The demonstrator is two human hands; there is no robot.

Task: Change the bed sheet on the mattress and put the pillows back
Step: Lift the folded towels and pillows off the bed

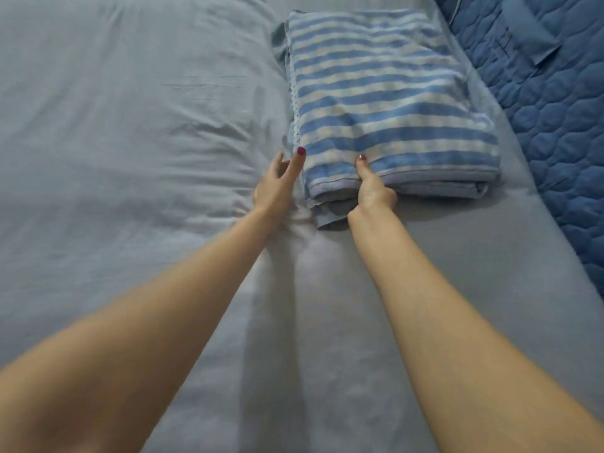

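A folded blue-and-white striped cloth (389, 99) lies on the pale blue sheet (130, 142) that covers the bed. My right hand (372, 188) grips the near edge of the folded cloth, thumb on top and fingers tucked under it. My left hand (277, 184) is at the cloth's near left corner, fingers apart, the index fingertip touching the corner. The sheet is wrinkled on the left side. No pillows are in view.
A dark blue quilted cover (555, 103) lies along the right side of the bed. The pale blue sheet spreads wide to the left and towards me.
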